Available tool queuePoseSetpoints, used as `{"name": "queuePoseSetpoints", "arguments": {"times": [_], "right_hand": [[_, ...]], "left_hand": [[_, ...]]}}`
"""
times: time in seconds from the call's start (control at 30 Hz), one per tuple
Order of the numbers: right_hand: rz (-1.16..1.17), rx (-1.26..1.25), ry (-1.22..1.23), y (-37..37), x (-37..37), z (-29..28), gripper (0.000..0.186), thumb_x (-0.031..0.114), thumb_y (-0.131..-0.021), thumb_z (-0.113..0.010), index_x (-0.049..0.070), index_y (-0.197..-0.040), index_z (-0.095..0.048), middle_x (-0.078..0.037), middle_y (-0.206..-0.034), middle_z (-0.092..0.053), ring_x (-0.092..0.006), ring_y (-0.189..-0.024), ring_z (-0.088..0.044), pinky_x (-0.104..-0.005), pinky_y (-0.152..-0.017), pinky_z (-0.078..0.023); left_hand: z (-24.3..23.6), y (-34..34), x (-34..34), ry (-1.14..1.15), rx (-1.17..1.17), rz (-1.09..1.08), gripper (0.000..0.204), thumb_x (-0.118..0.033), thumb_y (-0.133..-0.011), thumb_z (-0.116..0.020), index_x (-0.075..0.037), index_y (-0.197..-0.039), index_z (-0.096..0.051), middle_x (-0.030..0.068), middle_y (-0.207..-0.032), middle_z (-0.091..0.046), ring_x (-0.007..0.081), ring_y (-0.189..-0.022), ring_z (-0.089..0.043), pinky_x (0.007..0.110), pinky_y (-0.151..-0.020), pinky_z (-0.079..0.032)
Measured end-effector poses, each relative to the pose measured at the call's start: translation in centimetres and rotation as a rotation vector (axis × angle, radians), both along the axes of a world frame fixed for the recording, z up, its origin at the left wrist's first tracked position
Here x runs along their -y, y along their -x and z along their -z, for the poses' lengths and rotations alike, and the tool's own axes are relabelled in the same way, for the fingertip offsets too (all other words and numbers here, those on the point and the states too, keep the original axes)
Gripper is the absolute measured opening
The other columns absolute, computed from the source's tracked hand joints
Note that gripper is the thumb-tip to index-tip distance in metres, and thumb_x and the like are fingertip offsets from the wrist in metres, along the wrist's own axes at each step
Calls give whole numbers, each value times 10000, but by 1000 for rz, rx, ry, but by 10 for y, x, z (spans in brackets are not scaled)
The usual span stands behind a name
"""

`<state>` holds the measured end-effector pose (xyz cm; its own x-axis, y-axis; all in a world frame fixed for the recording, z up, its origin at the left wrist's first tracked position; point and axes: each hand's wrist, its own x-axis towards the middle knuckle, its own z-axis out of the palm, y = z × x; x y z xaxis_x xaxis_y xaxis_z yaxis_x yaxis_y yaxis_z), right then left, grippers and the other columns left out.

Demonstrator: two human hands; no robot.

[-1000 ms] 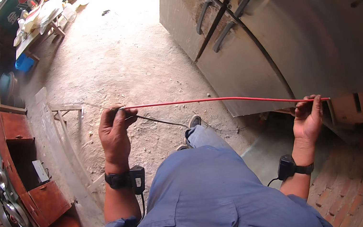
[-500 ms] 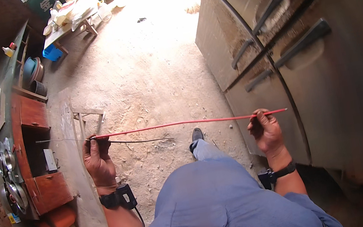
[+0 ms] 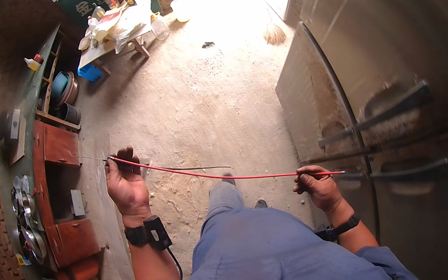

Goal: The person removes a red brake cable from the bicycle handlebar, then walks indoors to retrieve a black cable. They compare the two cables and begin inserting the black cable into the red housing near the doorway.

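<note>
A long red wire [image 3: 212, 174] sags slightly between my two hands, running across in front of my body. My left hand [image 3: 130, 191] is closed on its left end, palm turned up. From that same grip a thinner black wire [image 3: 199, 168] trails off to the right, and a fine grey wire [image 3: 89, 158] sticks out to the left. My right hand [image 3: 321, 190] pinches the red wire close to its right end, and the pale tip pokes out past the fingers. Each wrist carries a black strap with a small box.
Tall metal cabinet doors with dark handles [image 3: 398, 109] stand close on my right. Along the left wall runs a red wooden cabinet [image 3: 77, 241] under a counter with pans. A cluttered table [image 3: 100, 49] and a broom [image 3: 274, 34] are farther ahead, near a bright doorway.
The view has shifted as I step forward and turn; the cabinet handles now sit nearer my right hand. That hand has come lower and inward, and the red wire sags more.
</note>
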<state>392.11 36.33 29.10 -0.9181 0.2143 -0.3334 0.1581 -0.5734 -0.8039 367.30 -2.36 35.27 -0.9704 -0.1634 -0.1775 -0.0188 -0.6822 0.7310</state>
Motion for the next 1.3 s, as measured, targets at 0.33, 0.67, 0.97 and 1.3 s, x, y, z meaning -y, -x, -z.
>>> {"name": "queuePoseSetpoints", "arguments": {"times": [0.33,0.67,0.97,1.3], "right_hand": [[-34,-174,-322,284,-30,-17,182,55,-976,-595,-8,-1137,-651,-114,-944,-681,-218,-789,-706,-324,-695,-590],[-165,-222,-1283,587,-59,-98,127,148,-864,-615,40,-893,-675,-176,-805,-667,-371,-747,-658,-427,-655,-536],[-285,-280,-1492,788,-129,-66,51,111,-840,-628,76,-804,-635,-98,-759,-613,-318,-684,-634,-411,-594,-526],[-426,-247,-1521,972,-230,-62,80,125,-839,-623,66,-786,-628,-114,-760,-610,-336,-643,-634,-430,-573,-527]], "left_hand": [[47,294,-43,-92,-145,-65,167,-232,-1018,-561,-86,-1063,-630,57,-920,-678,201,-811,-656,340,-746,-537],[45,541,-72,322,63,-72,144,-230,-1036,-542,-106,-1061,-610,3,-875,-629,130,-781,-603,268,-692,-500],[47,693,-149,449,16,-165,151,-244,-1036,-542,-106,-1041,-605,-5,-841,-611,122,-750,-598,256,-659,-486],[23,849,-255,507,16,-181,163,-241,-1046,-521,-99,-1037,-602,-1,-848,-610,113,-751,-581,250,-684,-469]]}}
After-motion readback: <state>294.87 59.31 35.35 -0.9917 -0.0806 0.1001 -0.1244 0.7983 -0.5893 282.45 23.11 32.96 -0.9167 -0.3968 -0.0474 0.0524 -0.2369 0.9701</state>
